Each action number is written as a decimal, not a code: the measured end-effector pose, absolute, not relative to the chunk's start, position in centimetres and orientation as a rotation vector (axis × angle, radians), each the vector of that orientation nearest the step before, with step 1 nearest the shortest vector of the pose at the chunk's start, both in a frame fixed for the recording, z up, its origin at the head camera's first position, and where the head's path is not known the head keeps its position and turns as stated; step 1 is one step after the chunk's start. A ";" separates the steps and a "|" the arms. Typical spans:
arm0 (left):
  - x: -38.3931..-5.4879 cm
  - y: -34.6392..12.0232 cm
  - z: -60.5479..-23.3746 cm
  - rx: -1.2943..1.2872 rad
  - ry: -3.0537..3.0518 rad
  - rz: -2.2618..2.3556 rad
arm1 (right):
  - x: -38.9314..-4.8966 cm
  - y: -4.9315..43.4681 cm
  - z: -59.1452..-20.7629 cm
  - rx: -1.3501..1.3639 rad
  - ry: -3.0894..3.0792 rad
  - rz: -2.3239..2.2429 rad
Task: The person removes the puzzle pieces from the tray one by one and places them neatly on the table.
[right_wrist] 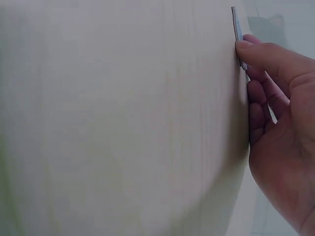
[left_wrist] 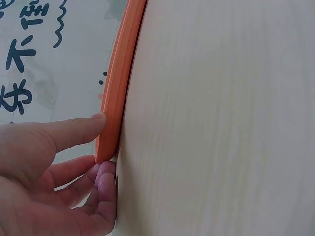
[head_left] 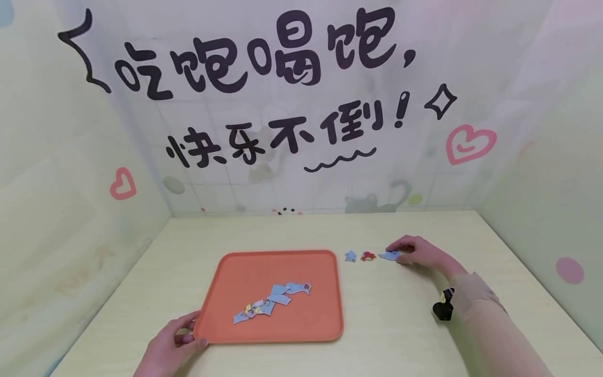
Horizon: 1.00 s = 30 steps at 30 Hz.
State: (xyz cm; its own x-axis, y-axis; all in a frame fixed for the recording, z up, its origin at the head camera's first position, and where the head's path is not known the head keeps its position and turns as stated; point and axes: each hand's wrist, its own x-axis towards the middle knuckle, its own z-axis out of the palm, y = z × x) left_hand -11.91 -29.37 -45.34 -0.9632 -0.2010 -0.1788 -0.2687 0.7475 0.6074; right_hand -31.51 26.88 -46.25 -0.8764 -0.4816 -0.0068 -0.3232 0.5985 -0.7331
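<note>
At its near left corner the orange tray point(head_left: 308, 319) is gripped by my left hand point(head_left: 167, 343). The left wrist view shows the thumb point(left_wrist: 81, 130) against the tray's edge and the other fingers curled by its corner. My right hand point(head_left: 421, 253) pinches a light blue puzzle piece point(head_left: 389, 256) low over the table, right of the tray. Edge-on, that thin piece point(right_wrist: 238, 32) sits between thumb and fingers in the right wrist view. Left of this hand lie a red patterned puzzle piece point(head_left: 368, 256) and a small blue one point(head_left: 350, 256).
Several blue and multicoloured puzzle pieces point(head_left: 279, 298) lie in a diagonal, partly overlapping row on the tray. A black device point(head_left: 444, 306) shows beside the right sleeve point(head_left: 480, 303). Printed cloth walls point(head_left: 301, 188) close off the back and sides of the pale table point(head_left: 386, 314).
</note>
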 end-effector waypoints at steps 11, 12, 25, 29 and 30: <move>-11.9 -29.6 -45.3 -0.388 2.832 1.027 | -31.6 26.7 -46.4 -0.632 2.597 -1.166; -11.9 -29.6 -45.3 -0.390 2.830 1.029 | -31.6 26.7 -46.4 -0.630 2.594 -1.168; -12.0 -29.5 -45.2 -0.395 2.823 1.025 | -31.4 26.9 -46.5 -0.634 2.605 -1.158; -12.1 -29.4 -45.1 -0.392 2.825 1.017 | -31.5 27.0 -46.6 -0.629 2.608 -1.154; -12.1 -29.4 -45.0 -0.392 2.824 1.018 | -31.4 27.0 -46.6 -0.634 2.605 -1.155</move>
